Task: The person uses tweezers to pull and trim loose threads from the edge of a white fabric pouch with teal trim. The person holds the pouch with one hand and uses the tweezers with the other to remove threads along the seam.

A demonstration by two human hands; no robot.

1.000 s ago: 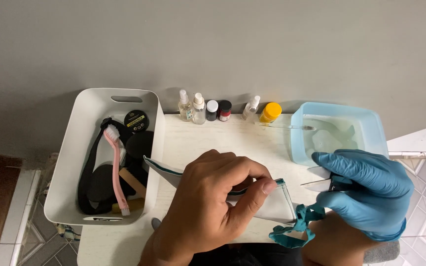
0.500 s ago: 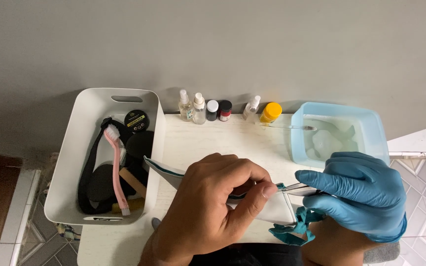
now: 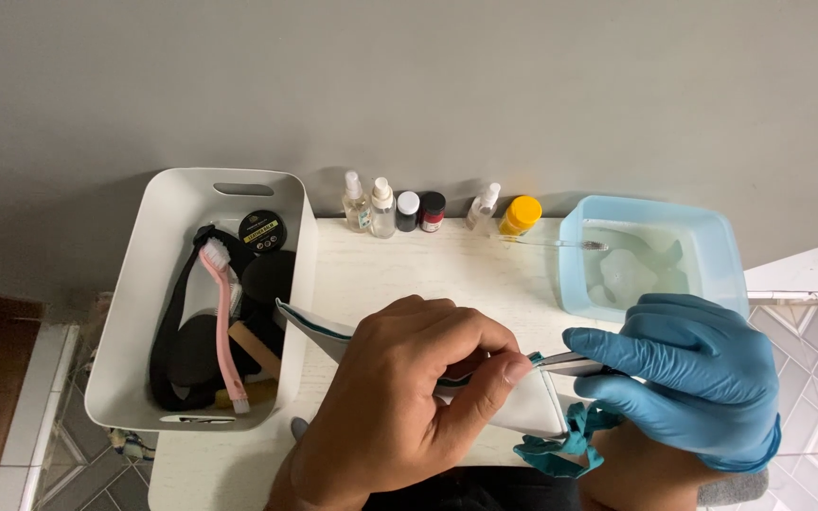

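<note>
Moved: right hand (image 3: 688,378) slid left — our tweezers (image 3: 575,362) tip now at white shoe (image 3: 523,402) edge.
Left hand (image 3: 409,397): bare, clenched on shoe, table centre.
Right hand: gloved, pinching tweezers.
Basin (image 3: 712,237): 2 o'clock.

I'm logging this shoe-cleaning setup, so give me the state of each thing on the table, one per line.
Left hand: bare, gripping the white shoe.
Right hand: blue-gloved, holding a thin metal tool at the shoe.
Blue basin: holds water.
White bin: holds a pink brush.
Yellow-capped bottle: capped, upright.
</note>
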